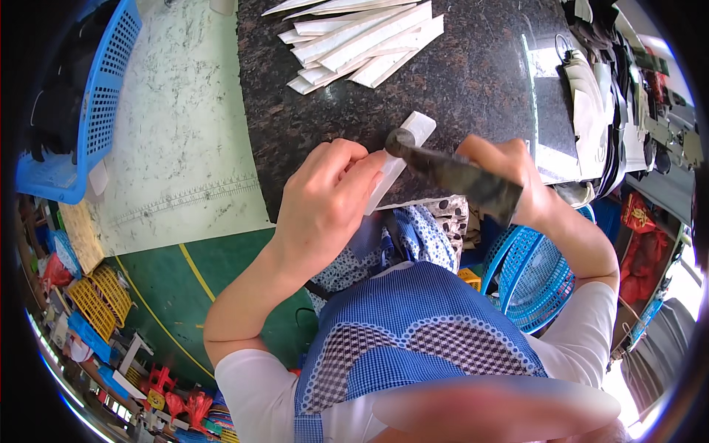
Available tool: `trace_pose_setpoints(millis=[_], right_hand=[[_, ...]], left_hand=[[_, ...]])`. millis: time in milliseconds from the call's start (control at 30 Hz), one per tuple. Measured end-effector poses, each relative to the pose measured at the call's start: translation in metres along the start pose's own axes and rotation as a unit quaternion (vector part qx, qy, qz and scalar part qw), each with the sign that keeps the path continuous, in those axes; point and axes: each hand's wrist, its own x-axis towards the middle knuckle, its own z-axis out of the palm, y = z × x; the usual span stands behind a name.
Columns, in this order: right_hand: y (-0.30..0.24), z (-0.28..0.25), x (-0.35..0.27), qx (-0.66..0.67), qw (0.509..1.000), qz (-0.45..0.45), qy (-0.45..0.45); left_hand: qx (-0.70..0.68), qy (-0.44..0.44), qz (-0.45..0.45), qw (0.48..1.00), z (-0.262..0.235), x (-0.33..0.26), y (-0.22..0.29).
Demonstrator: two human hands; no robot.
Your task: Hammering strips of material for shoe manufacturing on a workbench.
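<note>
A narrow white strip (419, 130) lies slanted near the front edge of the dark stone slab (325, 125). The fingers of my left hand (325, 199) are closed on its near part, pressing it to the slab. My right hand (509, 166) is wrapped around a dark hammer (465, 173), slightly blurred. The hammer's rounded end is over the middle of the strip; whether they touch I cannot tell. Farther back on the slab lies a loose pile of similar white strips (369, 44), overlapping one another.
A blue plastic basket (111, 81) with dark contents stands at the left on a pale work surface (177, 96) with a ruler scale. Dark and white sheet pieces (591, 96) are stacked at the right. Below the slab's right edge are blue baskets (532, 273).
</note>
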Motion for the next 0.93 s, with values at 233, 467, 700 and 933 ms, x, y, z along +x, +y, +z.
trace_pose_setpoints(millis=[233,467,700,933], right_hand=[[-0.003,0.010,0.001,0.027,1.000,0.000,0.010],[-0.008,0.011,0.004,0.024,1.000,0.000,-0.005],[-0.009,0.020,0.005,0.035,0.999,-0.011,-0.009],[-0.014,0.021,0.010,0.061,0.998,-0.006,-0.019]], left_hand=[[0.016,0.009,-0.008,1.000,-0.005,-0.009,0.001],[-0.001,-0.024,-0.030,0.999,-0.010,-0.022,0.004],[0.023,0.051,-0.018,0.998,-0.002,-0.033,0.003],[0.052,0.089,0.018,0.994,0.003,-0.041,-0.002]])
